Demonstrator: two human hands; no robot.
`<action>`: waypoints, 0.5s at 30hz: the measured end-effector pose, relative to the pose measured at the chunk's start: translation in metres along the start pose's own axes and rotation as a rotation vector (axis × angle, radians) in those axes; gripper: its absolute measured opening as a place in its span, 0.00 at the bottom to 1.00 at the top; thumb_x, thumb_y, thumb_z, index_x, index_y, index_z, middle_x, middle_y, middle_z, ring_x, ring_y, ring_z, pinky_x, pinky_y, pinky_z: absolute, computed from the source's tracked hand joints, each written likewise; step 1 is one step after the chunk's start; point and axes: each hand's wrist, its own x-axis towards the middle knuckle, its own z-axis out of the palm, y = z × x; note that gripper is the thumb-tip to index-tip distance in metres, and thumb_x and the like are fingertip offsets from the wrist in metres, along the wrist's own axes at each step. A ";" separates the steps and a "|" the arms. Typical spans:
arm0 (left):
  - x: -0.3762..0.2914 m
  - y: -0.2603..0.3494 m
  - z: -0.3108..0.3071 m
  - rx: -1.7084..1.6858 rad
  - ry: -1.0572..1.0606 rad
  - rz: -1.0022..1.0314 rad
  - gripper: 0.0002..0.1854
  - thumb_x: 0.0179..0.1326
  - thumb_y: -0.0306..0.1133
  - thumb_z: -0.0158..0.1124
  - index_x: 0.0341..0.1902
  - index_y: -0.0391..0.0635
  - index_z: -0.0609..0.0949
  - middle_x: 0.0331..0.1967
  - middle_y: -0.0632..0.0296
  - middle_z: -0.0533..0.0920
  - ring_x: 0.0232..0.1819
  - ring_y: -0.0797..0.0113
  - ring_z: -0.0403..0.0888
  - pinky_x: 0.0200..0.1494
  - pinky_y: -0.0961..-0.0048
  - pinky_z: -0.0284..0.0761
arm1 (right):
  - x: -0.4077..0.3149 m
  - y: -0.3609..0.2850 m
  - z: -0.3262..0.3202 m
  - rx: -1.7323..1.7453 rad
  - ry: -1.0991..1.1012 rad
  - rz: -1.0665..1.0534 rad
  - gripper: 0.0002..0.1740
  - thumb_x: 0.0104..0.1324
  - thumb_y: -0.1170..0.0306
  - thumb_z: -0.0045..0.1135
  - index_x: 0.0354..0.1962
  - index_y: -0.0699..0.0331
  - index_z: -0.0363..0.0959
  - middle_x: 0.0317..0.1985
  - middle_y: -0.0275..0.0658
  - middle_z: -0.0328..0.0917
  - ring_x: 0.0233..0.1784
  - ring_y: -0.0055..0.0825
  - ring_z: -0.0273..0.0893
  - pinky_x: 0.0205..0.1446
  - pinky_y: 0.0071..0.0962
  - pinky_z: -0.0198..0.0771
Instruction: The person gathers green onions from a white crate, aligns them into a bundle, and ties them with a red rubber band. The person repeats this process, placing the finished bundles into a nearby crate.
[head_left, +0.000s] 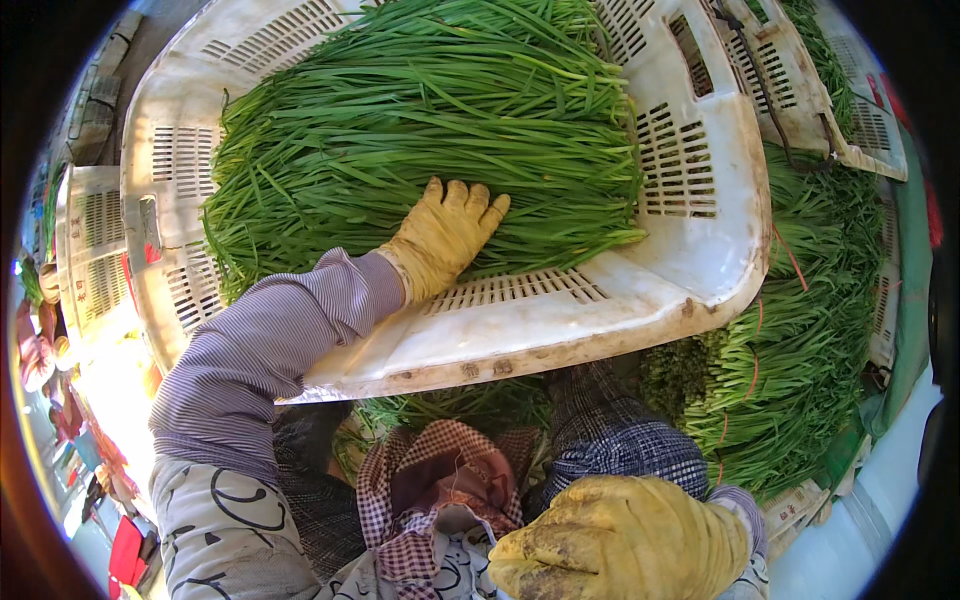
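Observation:
A white plastic crate (675, 277) with slotted walls is before me, tilted in view. Long green leaves, probably Chinese chives (420, 127), fill it in flat layers running side to side. My left hand (450, 236), in a yellow rubber glove, lies palm down on the leaves near the crate's closest wall. Its fingers are a little apart and grip nothing visible. Close to my chest, outside the crate, my right hand (622, 540) wears a stained yellow glove. Its fingers look bent, and the palm side is hidden, so I cannot tell whether it holds anything.
More bundled greens (787, 405), some tied with red string, lie to the right below the crate. Another white crate (795, 75) stands at the upper right, with a dark cord over it. More crates (94, 247) are at the left. My knees (622, 442) are under the near rim.

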 end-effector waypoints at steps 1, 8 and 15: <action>0.001 0.000 0.001 -0.005 -0.001 -0.018 0.32 0.57 0.31 0.57 0.68 0.45 0.67 0.58 0.52 0.72 0.56 0.55 0.71 0.61 0.51 0.66 | 0.000 0.000 0.000 0.000 0.000 0.002 0.14 0.60 0.64 0.60 0.41 0.62 0.76 0.40 0.37 0.80 0.40 0.35 0.80 0.42 0.33 0.75; 0.025 -0.003 0.002 -0.071 0.048 0.000 0.18 0.52 0.28 0.58 0.49 0.44 0.76 0.30 0.57 0.77 0.31 0.57 0.79 0.31 0.61 0.75 | -0.002 0.001 -0.002 -0.005 -0.002 0.010 0.14 0.60 0.64 0.59 0.41 0.61 0.76 0.41 0.37 0.80 0.41 0.34 0.80 0.42 0.32 0.76; 0.017 -0.033 -0.016 -0.454 0.185 0.123 0.21 0.48 0.23 0.58 0.50 0.42 0.76 0.32 0.56 0.78 0.32 0.52 0.80 0.33 0.60 0.77 | -0.004 0.003 -0.003 -0.004 0.002 0.002 0.13 0.61 0.64 0.58 0.42 0.60 0.76 0.41 0.37 0.80 0.41 0.34 0.81 0.42 0.32 0.77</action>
